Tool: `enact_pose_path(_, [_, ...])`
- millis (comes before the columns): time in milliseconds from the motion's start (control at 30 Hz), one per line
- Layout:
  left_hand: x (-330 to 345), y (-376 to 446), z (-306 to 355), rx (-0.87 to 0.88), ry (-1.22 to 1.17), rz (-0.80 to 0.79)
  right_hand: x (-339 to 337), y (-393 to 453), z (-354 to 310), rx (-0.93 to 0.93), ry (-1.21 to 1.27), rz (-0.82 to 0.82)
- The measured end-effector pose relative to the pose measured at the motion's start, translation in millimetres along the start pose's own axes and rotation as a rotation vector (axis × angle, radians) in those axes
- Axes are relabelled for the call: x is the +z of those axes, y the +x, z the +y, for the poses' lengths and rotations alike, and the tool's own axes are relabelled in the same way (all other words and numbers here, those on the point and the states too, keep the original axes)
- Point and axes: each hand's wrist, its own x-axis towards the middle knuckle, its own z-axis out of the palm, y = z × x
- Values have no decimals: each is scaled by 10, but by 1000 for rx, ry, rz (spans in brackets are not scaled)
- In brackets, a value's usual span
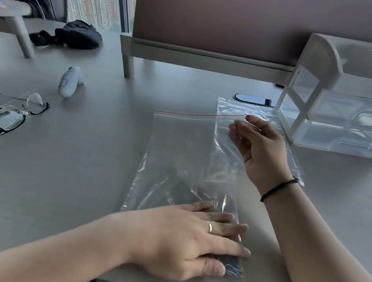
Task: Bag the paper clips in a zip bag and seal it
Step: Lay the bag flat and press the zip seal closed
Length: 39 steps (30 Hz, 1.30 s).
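A clear zip bag (185,155) with a red zip line lies flat on the grey table (65,170), its mouth at the far end. A dark clump of paper clips (234,268) sits in its near right corner. My left hand (189,239) lies over that corner, fingers flat on top and thumb against the bag's near edge, holding the bag down. My right hand (259,145) hovers by the right end of the zip line, fingers loosely curled and apart, with nothing clearly pinched.
A second clear zip bag (234,106) lies partly under the first, at the right. A white and clear desk organiser (347,100) stands at the far right, with a phone (252,99) beside it. Glasses (14,111) and a small white device (70,82) lie at the left. A partition (223,24) stands behind.
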Motion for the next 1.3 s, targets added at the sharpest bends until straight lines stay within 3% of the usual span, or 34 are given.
enact_pose_path(367, [19, 115, 41, -52, 62, -97, -16, -39, 85, 39, -55, -60])
enact_pose_path(567, [29, 95, -45, -111, -236, 71, -49, -22, 63, 50, -27, -51])
enact_pose_path(800, [-24, -6, -70, -122, -341, 151, -83, 1, 28, 76, 87, -54])
enact_pose_path(900, [-131, 13, -265, -131, -185, 204, -71, 8, 47, 79, 92, -65])
enact_pose_path(1067, [-60, 55, -484, -225, 126, 6, -50, -6, 94, 94, 56, -94])
enact_pose_path(1300, [-51, 76, -517, -217, 125, 34, -42, 16, 134, 56, -30, -70])
